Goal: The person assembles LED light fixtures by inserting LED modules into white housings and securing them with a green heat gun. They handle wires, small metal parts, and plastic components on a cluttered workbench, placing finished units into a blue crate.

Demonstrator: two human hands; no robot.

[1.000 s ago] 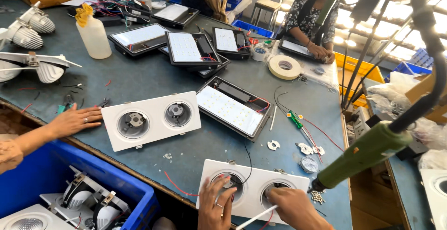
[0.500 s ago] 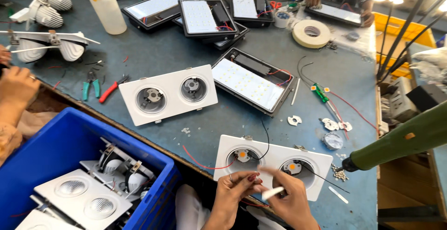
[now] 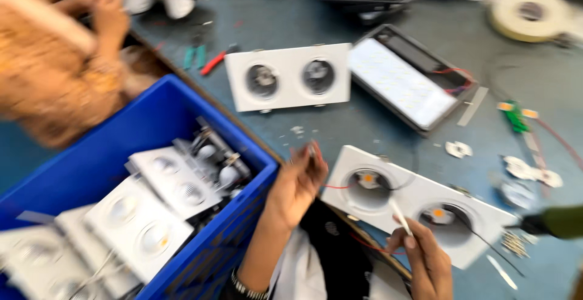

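A white twin-hole downlight frame [image 3: 405,192] lies at the table's near edge, with small orange parts in both holes. My left hand [image 3: 297,181] is raised at the frame's left end, its fingertips pinched on what looks like a thin red wire [image 3: 335,186] that runs into the left hole. My right hand [image 3: 425,257] is below the frame's front edge and holds a thin white stick [image 3: 398,211] pointing up at the frame. The picture is blurred, so fine detail is lost.
A second white twin frame [image 3: 288,76] and an open LED panel [image 3: 404,81] lie farther back. A blue bin [image 3: 200,257] on my left holds several frames. A green power screwdriver [image 3: 559,221], loose screws [image 3: 516,242], a tape roll [image 3: 528,13] and pliers [image 3: 203,57] are about. A co-worker's orange sleeve [image 3: 54,63] is at far left.
The view has swung closer and to the left. My left hand has drawn away from the frame's middle to its left end. My right hand still holds the white stick.
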